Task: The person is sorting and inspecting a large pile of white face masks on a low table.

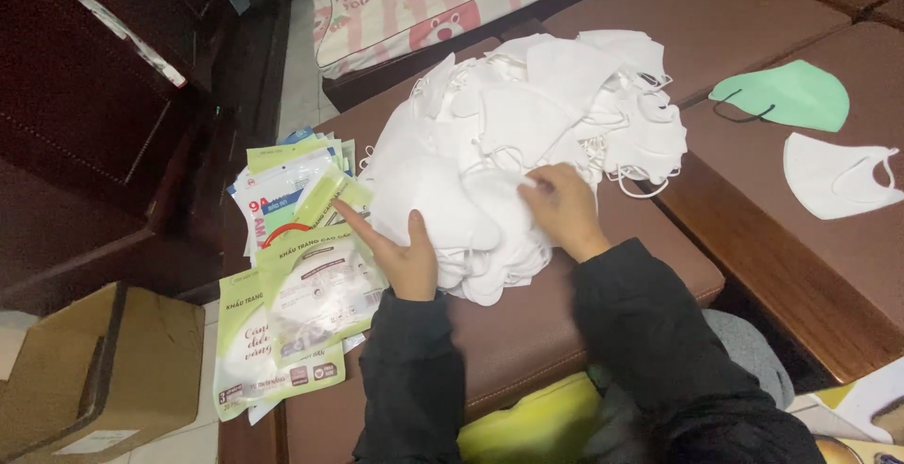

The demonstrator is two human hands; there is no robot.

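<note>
Head view, pile: white face masks lying heaped on the brown padded tabletop, spreading up and to the right, away from the body; ear loops trailing out at the far right edge.
Head view, left hand: lying open and flat, palm down, fingers pointing up and left, pressing on the near left edge of the pile; thumb side resting against a white mask, fingertips reaching over toward the green packets.
Head view, right hand: curling loosely, fingertips pinching at a single mask near the middle of the pile's near edge; grip looking light, though not clearly seen from this angle.
Head view, key relation: pile sitting directly ahead of both hands and touching both; long spread of the heap running from near left to far right; right hand lying deeper into the pile, left hand staying at its rim.
Head view, packets: flat green and white printed pouches fanning out just left of the pile, overlapping one another, hanging partly over the tabletop's left edge.
Head view, apart: green mask and single white mask lying well off to the right on a neighbouring brown cushion.
Head view, low left: cardboard box standing on the floor.
</note>
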